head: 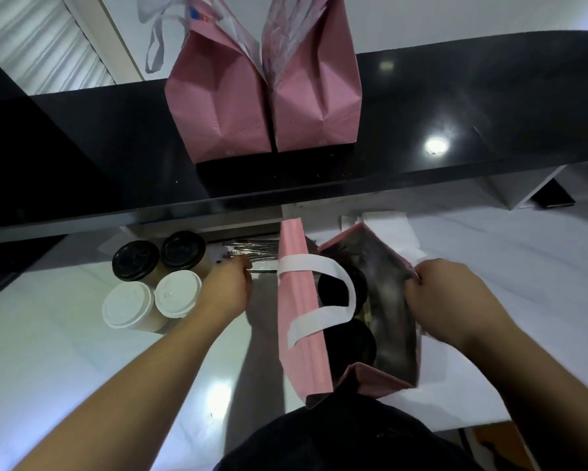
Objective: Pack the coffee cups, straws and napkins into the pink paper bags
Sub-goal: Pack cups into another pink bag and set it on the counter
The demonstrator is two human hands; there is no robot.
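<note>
An open pink paper bag (297,334) with white handles stands on the white counter in front of me. Inside it show two black-lidded cups (333,292). My right hand (455,297) pinches the bag's right rim and holds it open. My left hand (226,290) reaches over the wrapped straws (251,251) lying behind the bag, with its fingertips on them; whether it grips one is hidden. Left of that hand stand two cups with black lids (135,255) and two with white lids (127,305). White napkins (387,226) lie behind the bag.
A raised black shelf (455,130) runs across the back, carrying two more pink bags (217,107) side by side. A dark object (552,197) lies at the far right. My dark clothing (336,440) fills the bottom middle.
</note>
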